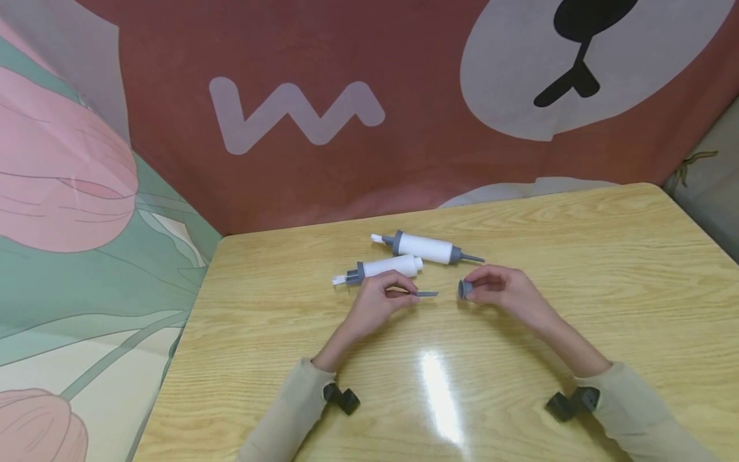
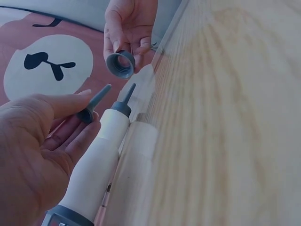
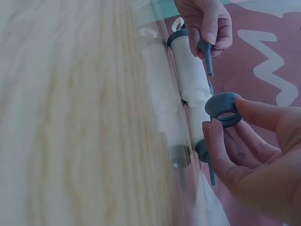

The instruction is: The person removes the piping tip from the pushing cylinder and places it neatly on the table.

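Observation:
My left hand [image 1: 375, 303] pinches a small grey tapered nozzle [image 1: 428, 294] between thumb and fingers, its thin tip pointing right. In the left wrist view the nozzle [image 2: 98, 99] flares to a wide base at the fingertips. Across a short gap, my right hand [image 1: 510, 295] holds a grey threaded ring cap [image 1: 466, 290] by its rim. The right wrist view shows the ring cap [image 3: 223, 104] with ridges inside its opening. Just behind the left hand lies a white tube [image 1: 388, 266] with a grey collar and a bare white front end.
Farther back on the wooden table [image 1: 577, 269] lies a second white tube [image 1: 427, 248], fitted with a grey cap and nozzle. A printed cloth [image 1: 404, 167] hangs behind the table's back edge. Both sleeves carry small black wrist cameras [image 1: 348, 401].

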`<state>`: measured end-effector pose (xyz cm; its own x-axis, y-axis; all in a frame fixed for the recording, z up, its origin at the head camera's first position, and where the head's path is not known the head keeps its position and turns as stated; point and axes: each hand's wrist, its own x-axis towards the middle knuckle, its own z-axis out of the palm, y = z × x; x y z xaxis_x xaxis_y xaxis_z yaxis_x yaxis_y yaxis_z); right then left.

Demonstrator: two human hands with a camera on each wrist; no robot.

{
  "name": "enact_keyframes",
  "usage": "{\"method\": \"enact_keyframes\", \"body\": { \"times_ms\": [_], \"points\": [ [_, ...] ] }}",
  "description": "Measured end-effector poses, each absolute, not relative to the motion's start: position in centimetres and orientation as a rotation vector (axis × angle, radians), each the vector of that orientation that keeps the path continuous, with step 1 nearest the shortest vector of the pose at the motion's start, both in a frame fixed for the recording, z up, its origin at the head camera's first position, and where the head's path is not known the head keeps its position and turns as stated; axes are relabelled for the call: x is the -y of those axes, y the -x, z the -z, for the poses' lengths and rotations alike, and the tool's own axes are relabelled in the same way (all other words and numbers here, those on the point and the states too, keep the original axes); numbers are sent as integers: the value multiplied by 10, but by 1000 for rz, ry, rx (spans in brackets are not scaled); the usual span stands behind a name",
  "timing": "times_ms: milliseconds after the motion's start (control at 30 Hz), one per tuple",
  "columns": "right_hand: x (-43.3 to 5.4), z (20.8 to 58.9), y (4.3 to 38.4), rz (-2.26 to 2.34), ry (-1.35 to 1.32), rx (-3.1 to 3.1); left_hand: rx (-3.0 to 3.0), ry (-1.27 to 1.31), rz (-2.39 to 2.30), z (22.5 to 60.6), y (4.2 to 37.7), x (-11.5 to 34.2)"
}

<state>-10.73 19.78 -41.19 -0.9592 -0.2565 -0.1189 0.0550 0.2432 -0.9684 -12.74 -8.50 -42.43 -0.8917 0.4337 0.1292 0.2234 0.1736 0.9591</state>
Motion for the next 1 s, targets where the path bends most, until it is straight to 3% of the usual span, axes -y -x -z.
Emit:
{"method": "enact_keyframes", "body": {
  "times_ms": [1000],
  "points": [
    [-197, 420, 111, 1662, 223, -2302, -2279, -611, -1751, 430, 130, 88]
  ]
}}
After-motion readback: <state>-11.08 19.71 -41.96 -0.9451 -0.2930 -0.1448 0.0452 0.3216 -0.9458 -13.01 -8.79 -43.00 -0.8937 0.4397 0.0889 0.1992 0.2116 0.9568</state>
